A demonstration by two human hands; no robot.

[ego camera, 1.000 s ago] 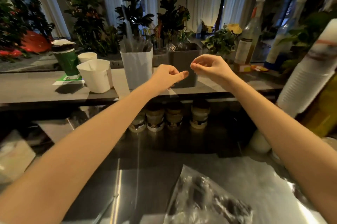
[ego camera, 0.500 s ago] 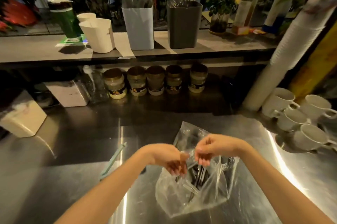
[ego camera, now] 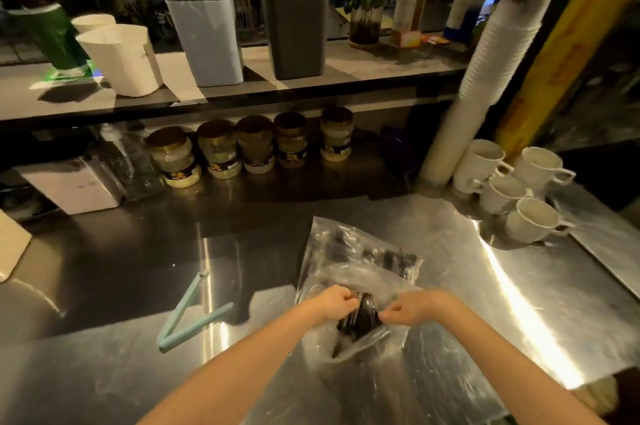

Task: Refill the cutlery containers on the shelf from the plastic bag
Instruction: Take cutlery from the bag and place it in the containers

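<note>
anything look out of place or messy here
Only small things: a teal bag clip lies open on the steel counter, left of the plastic bag, and a paper sheet overhangs the shelf edge.

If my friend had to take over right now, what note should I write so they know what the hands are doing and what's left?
Left hand: pinches one side of the plastic bag at its mouth.
Right hand: pinches the other side, holding the mouth apart.
Things: the bag lies on the steel counter, with dark cutlery showing in the opening. The white container and grey container stand on the shelf, each holding some pieces.
Done: the bag is open and the teal clip lies beside it.
Left: lift the cutlery out and put it in the containers.
</note>
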